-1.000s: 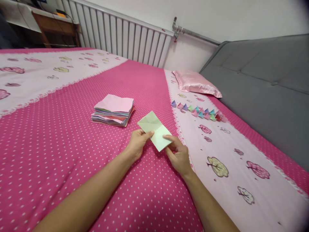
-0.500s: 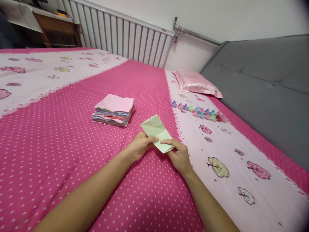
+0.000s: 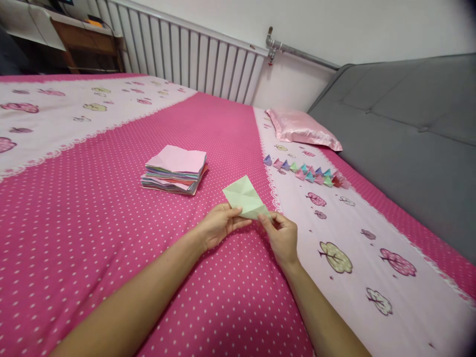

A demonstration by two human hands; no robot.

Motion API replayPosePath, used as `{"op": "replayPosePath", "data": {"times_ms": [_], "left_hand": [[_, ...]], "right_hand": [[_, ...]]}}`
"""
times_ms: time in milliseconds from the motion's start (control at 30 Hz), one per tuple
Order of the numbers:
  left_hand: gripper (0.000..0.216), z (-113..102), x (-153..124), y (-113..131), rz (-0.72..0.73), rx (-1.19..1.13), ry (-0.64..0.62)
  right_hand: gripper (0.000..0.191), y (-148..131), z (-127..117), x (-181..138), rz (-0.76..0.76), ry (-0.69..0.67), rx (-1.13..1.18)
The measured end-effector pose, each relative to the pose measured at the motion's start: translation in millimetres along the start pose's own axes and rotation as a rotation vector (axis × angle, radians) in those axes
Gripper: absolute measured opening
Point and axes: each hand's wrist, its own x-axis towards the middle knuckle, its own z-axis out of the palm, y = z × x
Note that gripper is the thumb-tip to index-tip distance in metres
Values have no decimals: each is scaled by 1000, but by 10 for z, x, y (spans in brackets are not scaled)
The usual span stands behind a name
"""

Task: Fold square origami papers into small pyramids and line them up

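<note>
A pale green sheet of folding paper (image 3: 245,194), marked with crossing creases, is held up between both hands over the bed. My left hand (image 3: 220,224) pinches its lower left edge, thumb on top and fingers beneath. At the lower right corner, my right hand (image 3: 279,234) grips the paper between thumb and fingers, where a flap appears turned over. Beyond my left hand lies a stack of coloured paper (image 3: 174,171), pink on top. Small folded paper shapes (image 3: 305,171) in several colours stand in rows to the right.
The pink dotted bedspread (image 3: 111,238) spreads under everything. A pink satin pillow (image 3: 303,130) rests near the grey padded headboard (image 3: 405,109). A white radiator (image 3: 186,49) lines the wall, and a wooden desk (image 3: 87,42) stands at the far left.
The green paper has turned and its near right corner is now folded over. My right hand has shifted slightly right and up; my left fingers have stretched out beneath the paper.
</note>
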Motion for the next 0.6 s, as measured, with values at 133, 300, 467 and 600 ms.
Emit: {"op": "replayPosePath", "data": {"times_ms": [133,300,467,600], "left_hand": [[15,-13,-11,-10,9,19,-48],[31,-76,7,-69,106,192,-197],[29,-103,44,-110,94,225,-104],[30,-79,31,-95,95,191,-60]], "right_hand": [[23,8,5,-11,66,50,45],[25,-18,20,-26,124,61,89],[28,-38,44,-37,150,55,194],[32,-44,52,-31,162,68,266]]}}
